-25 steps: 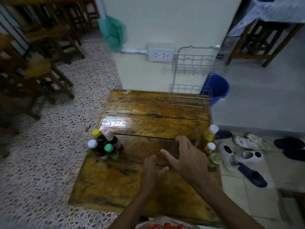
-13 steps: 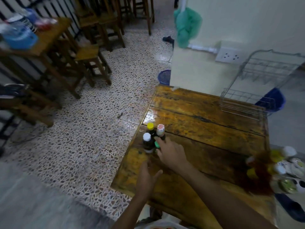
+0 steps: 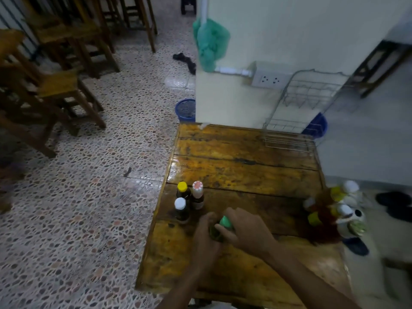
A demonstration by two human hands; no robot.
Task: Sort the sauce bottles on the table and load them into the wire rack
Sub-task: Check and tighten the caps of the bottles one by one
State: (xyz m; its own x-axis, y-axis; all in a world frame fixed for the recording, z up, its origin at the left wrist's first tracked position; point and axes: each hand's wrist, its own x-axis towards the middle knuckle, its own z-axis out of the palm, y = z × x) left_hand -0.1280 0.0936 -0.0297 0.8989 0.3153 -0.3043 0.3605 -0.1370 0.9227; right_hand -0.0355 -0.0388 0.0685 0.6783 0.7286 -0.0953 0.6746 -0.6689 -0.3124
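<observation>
Two hands meet on the green-capped bottle (image 3: 225, 223) near the left front of the wooden table (image 3: 245, 170). We see our right hand (image 3: 245, 229) wrapped over its top, fingers curled tight around the cap and neck; our left hand (image 3: 206, 234) cups the body from the left side, touching it. Three more bottles stand upright just beyond: yellow-capped bottle (image 3: 182, 190), red-and-white-capped bottle (image 3: 197, 195), white-capped bottle (image 3: 181, 209), close together. Blurred cluster of bottles (image 3: 330, 210) sits at the table's right edge. Wire rack (image 3: 296, 121) stands at the far right corner against the wall, well apart from both hands.
</observation>
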